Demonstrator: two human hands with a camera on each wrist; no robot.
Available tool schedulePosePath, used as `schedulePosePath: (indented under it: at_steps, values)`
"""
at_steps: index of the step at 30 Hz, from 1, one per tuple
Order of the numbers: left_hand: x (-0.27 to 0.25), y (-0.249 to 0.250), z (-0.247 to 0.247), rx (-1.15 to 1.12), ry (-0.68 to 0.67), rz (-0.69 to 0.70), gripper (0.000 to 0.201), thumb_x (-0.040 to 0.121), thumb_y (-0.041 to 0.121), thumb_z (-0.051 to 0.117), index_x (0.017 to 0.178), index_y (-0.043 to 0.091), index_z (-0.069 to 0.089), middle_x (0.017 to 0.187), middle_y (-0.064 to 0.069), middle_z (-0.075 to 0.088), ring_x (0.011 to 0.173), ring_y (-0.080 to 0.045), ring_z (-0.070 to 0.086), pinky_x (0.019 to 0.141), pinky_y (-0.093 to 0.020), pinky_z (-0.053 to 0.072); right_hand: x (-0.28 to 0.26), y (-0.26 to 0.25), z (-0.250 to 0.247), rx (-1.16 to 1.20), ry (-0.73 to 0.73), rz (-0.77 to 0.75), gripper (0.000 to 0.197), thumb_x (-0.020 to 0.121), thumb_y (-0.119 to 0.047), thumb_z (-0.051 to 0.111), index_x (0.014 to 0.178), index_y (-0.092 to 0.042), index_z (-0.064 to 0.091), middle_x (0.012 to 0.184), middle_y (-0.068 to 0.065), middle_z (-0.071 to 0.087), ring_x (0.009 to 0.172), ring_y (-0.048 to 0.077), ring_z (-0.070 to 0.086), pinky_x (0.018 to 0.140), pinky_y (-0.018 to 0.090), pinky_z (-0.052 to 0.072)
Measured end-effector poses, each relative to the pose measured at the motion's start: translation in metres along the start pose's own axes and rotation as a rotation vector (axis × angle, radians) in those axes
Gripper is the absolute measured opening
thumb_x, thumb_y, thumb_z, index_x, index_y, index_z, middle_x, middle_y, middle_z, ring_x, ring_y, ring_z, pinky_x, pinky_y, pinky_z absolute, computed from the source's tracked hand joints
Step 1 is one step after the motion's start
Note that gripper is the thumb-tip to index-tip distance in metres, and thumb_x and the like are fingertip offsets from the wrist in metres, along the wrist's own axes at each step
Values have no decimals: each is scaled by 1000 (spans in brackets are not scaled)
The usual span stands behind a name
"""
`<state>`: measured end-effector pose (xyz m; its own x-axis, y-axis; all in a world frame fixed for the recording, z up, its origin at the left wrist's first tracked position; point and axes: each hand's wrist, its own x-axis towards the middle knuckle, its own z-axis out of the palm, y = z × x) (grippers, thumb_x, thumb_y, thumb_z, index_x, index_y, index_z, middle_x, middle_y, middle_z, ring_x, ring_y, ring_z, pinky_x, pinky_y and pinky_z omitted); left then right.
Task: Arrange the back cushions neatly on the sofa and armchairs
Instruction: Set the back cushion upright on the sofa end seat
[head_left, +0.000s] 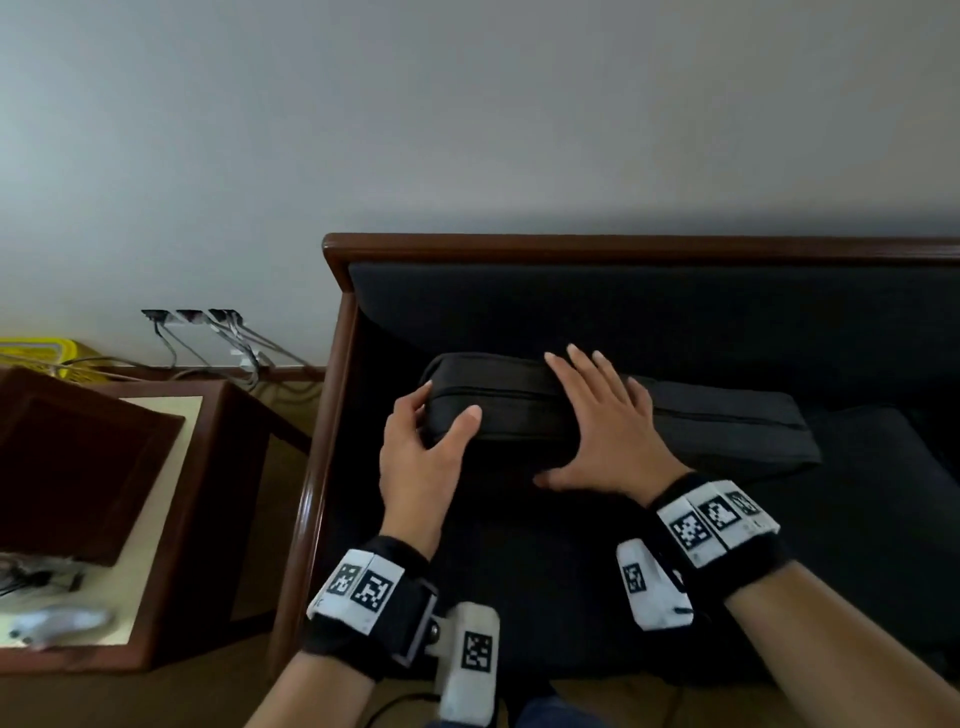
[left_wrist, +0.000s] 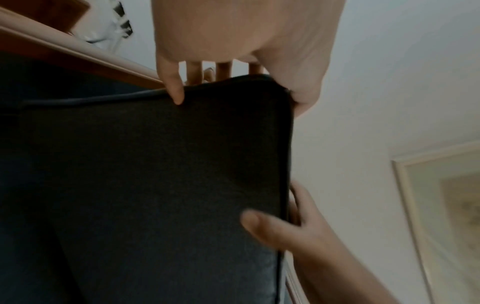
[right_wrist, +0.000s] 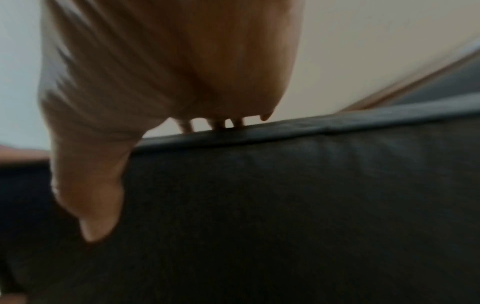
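Our left hand (head_left: 421, 457) grips the back cushion's (head_left: 727, 431) left end, thumb over its top edge; our right hand (head_left: 602, 421) lies flat and open just beside. Uneven pushing could leave it crooked against the sofa (head_left: 623, 249) backrest.

Side table (head_left: 171, 525) at 9 o'clock, dark wood frame, pale cream top. On it: a dark brown square board (head_left: 78, 462), lying tilted; a white blurred object (head_left: 57, 623) at the near edge, kind unclear; a tangle of dark cables (head_left: 36, 577) beside it. Wall sockets (head_left: 192, 315) at 10 o'clock, grey cords (head_left: 228, 343) trailing down. Yellow item (head_left: 47, 349) behind the table, partly hidden. Grey wall (head_left: 467, 130) fills 12 o'clock. Framed picture (left_wrist: 446, 205) on the wall in the left wrist view.
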<state>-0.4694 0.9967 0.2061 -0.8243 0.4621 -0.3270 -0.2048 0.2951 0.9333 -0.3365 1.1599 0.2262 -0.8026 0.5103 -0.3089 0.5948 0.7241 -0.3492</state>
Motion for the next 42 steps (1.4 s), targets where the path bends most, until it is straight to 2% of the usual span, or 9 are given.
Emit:
schedulePosePath:
  at_steps: [7, 16, 19, 23, 28, 32, 36, 39, 42]
  values:
    - [-19, 15, -11, 438, -195, 233, 101, 50, 74, 70, 141, 43, 39, 126, 15, 46, 121, -10, 51, 102, -36, 46, 12, -23, -18, -60, 140, -192, 108, 53, -58, 81, 144, -23, 34, 133, -2, 51, 121, 24, 51, 105, 49, 34]
    - [26, -47, -66, 1035, -555, 381, 141, 40, 74, 73, 156, 33, 4, 164, 3, 5, 151, -23, 14, 116, -48, 29, -32, -15, 9, 54, 267, -363, 88, 50, -55, 80, 127, -22, 52, 113, -9, 60, 101, 16, 61, 94, 40, 43]
    - [23, -48, -52, 990, -661, 450, 131, 45, 60, 86, 150, 31, 14, 158, -2, 30, 145, -21, 33, 114, -41, 32, -48, -2, 1, 107, 290, -380, 85, 53, -48, 82, 127, -21, 52, 113, -9, 60, 103, 14, 59, 97, 39, 43]
    - [8, -27, -26, 859, -570, 587, 97, 43, 38, 93, 122, 12, 43, 99, 2, 64, 86, -24, 68, 80, -33, 52, -64, 18, -17, 202, 338, -341, 86, 54, -42, 85, 130, -22, 51, 116, -14, 54, 107, 5, 50, 101, 37, 41]
    - [1, 44, -3, 836, -556, 685, 89, 42, 47, 79, 119, 12, 51, 95, 8, 62, 83, -20, 64, 81, -39, 49, -68, 44, -71, 453, 414, -361, 99, 48, -54, 86, 129, -7, 53, 119, -5, 61, 111, 9, 60, 97, 24, 46]
    - [-6, 109, 2, 861, -532, 762, 98, 43, 46, 84, 131, 20, 48, 111, 5, 66, 99, -17, 63, 94, -36, 46, -79, 64, -93, 656, 555, -358, 105, 41, -44, 88, 126, 2, 49, 117, -23, 63, 110, -6, 60, 93, 13, 46]
    - [-7, 132, 3, 1022, -577, 730, 97, 49, 39, 88, 135, 27, 44, 113, 14, 55, 101, -8, 52, 101, -31, 37, -80, 75, -58, 792, 516, -274, 113, 34, -26, 97, 132, -10, 42, 121, -27, 61, 112, 1, 62, 91, 16, 51]
    - [-5, 106, 3, 1173, -622, 630, 95, 53, 40, 86, 136, 28, 41, 121, 10, 55, 112, -14, 53, 107, -36, 35, -74, 76, -20, 701, 396, -193, 118, 37, -38, 100, 134, -48, 35, 126, -28, 58, 113, -5, 60, 91, 19, 54]
    - [-3, 79, 9, 1201, -579, 598, 98, 53, 44, 85, 138, 29, 41, 131, 8, 55, 120, -17, 51, 105, -34, 33, -68, 76, -2, 730, 348, -29, 120, 43, -2, 99, 124, -67, 37, 124, -17, 59, 110, -3, 62, 86, 31, 58]
